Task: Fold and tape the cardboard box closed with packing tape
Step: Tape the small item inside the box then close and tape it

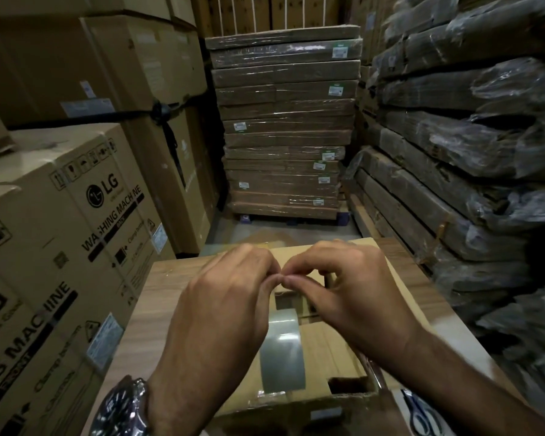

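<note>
As L hand (227, 297) & R hand (353, 284) both pinched tape (283, 350) atop box (337, 350), advice was: free end cleanly, pull straight along seam.

**Clearance around the work surface.**
The left hand (221, 309) and right hand (353, 291) meet over the middle of the cardboard box (337, 350), both pinching the top of a strip of tape (282, 350) that runs down to its near edge and bars the centre. Bare table (161, 294) lies open left of the box. Printed cartons (60, 247) stand just beside the table on the left and plastic-wrapped bundles (469, 152) crowd the right. A wrapped pallet stack (283, 127) closes the far end beyond a narrow strip of floor (230, 231).
</note>
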Available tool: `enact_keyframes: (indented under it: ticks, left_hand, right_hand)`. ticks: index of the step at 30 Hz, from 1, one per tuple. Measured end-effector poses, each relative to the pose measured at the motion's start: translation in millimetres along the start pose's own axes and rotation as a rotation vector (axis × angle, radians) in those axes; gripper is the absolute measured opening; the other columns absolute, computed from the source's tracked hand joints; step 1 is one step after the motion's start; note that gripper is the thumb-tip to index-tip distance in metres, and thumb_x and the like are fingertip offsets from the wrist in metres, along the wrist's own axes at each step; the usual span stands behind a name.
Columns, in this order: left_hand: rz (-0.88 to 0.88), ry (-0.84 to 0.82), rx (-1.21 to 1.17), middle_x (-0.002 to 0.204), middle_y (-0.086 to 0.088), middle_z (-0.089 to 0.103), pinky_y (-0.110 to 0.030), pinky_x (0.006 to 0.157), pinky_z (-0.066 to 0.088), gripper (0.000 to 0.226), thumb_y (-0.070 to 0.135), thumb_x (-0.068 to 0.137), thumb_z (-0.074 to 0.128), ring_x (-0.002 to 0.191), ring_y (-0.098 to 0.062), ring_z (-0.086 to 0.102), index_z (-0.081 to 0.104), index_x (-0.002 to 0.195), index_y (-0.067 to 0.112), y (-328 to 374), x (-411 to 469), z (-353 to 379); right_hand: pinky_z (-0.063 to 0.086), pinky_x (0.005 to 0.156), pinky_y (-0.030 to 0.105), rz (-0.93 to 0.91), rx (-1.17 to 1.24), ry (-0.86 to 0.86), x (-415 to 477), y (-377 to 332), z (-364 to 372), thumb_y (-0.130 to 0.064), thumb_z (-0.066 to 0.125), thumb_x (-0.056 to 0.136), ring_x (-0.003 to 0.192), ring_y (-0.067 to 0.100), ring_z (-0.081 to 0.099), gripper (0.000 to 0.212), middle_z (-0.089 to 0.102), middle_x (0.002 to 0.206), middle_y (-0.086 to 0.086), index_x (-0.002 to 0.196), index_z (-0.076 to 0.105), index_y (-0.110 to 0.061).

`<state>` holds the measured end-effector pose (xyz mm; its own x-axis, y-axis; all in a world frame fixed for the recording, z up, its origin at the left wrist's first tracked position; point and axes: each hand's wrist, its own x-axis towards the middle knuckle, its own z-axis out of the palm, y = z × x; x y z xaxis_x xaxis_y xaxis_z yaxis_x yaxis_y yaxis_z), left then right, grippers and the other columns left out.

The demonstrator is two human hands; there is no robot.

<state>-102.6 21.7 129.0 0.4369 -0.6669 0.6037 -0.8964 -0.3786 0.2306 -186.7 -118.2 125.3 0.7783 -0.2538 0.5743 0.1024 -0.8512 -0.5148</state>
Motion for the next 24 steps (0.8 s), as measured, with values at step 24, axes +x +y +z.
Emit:
enact_keyframes:
  ticks: [24]
  left_hand:
    - [-0.26,0.143,-0.736,0.126,0.03,0.05,-0.031,0.086,0.052,0.085,0.056,0.061,0.077,0.123,0.004,0.046,0.032,0.132,0.047,21,-1,22]
  right_hand:
    - [0.054,0.059,0.009,0.03,-0.182,-0.212,80,-48,-94,-0.04,0.073,0.069,0.065,-0.009,0.064,0.012,0.068,0.065,-0.014,0.067,0.069,-0.028]
